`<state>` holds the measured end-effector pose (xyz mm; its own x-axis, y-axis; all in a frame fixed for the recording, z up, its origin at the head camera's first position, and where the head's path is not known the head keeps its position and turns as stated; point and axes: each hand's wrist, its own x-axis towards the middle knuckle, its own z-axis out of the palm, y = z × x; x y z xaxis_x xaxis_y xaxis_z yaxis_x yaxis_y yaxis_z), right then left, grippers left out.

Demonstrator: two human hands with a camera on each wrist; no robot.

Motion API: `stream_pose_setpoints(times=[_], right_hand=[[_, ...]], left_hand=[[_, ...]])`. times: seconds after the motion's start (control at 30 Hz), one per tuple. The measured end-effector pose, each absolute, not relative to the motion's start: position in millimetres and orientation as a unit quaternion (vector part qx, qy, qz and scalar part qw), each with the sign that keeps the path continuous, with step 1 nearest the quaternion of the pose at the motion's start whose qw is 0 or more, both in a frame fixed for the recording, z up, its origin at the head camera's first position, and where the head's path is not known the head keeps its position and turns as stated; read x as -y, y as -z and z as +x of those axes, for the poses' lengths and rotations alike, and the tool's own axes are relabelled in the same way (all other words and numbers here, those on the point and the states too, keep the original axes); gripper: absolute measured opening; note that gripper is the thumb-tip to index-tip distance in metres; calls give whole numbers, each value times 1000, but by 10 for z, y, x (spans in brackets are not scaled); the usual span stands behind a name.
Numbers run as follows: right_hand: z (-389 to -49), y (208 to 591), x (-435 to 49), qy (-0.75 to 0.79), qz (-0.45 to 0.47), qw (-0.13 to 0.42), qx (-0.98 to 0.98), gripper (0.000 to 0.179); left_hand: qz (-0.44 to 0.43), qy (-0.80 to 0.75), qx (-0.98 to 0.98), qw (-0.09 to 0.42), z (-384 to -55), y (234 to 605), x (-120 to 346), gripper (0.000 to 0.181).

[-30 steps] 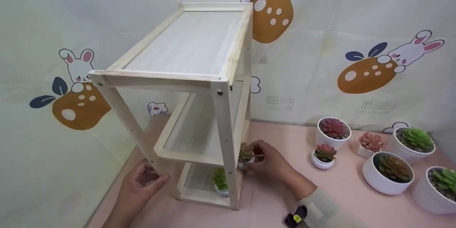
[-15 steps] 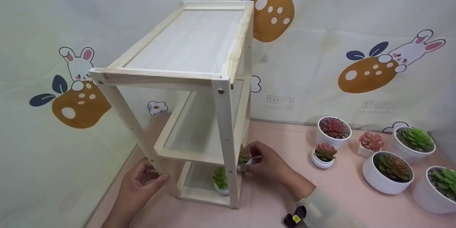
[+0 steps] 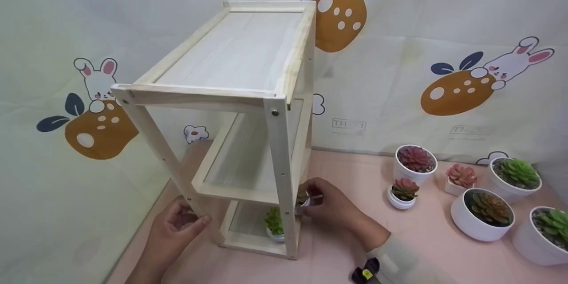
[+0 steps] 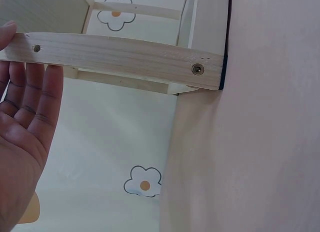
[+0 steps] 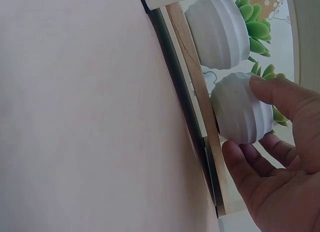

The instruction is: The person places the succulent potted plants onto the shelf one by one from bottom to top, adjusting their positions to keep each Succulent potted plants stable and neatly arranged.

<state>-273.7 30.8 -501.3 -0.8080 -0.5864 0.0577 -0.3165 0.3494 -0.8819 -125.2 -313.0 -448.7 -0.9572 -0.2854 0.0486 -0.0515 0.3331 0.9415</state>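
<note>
Right wrist: ridged white pot (image 5: 234, 110)

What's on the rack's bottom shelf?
A green plant in a white pot. The right hand holds another pot beside it. In the head view, the middle shelf hides the back of the bottom shelf.

Six potted succulents (image 3: 483, 219) are counted on the tabletop (image 3: 330, 250), two small plants (image 3: 274, 225) at one rack (image 3: 280, 164). Three tiers (image 3: 239, 49), one left hand (image 3: 169, 233), one right hand (image 3: 333, 203) and three printed rabbits (image 3: 510, 69) are seen.
</note>
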Motion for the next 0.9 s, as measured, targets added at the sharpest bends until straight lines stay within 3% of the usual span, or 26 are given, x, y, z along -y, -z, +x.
stream_pose_setpoints(times=[0.23, 0.9], right_hand=[[-2732, 4990, -273, 495, -283, 131, -811, 43], [-2713, 4977, -235, 486, -289, 93, -820, 28]], left_hand=[[79, 565, 810, 136, -1255, 4506, 3132, 43], [90, 556, 818, 117, -1248, 4491, 3131, 43]])
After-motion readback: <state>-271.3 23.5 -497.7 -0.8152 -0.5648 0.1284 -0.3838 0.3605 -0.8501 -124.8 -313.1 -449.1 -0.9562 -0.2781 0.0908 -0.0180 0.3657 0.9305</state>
